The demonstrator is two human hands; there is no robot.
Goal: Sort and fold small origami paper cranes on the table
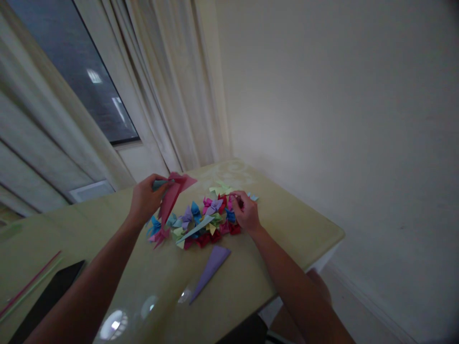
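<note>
My left hand is closed on a pink folded paper, raised above the table. A small blue-grey piece also sticks out between its fingers; I cannot tell what it is. Beneath and to the right lies a pile of folded paper flowers in red, purple, blue, pink, yellow and green. At the right side of this pile, my right hand has its fingers pinched together. Whatever they grip is hidden. A pale blue paper cone rests across the flowers, and a purple paper cone lies in front of them.
The glossy pale table ends at an edge on the right, near the white wall. A dark flat object and two thin sticks, one pink and one green, lie at left. Curtains hang behind.
</note>
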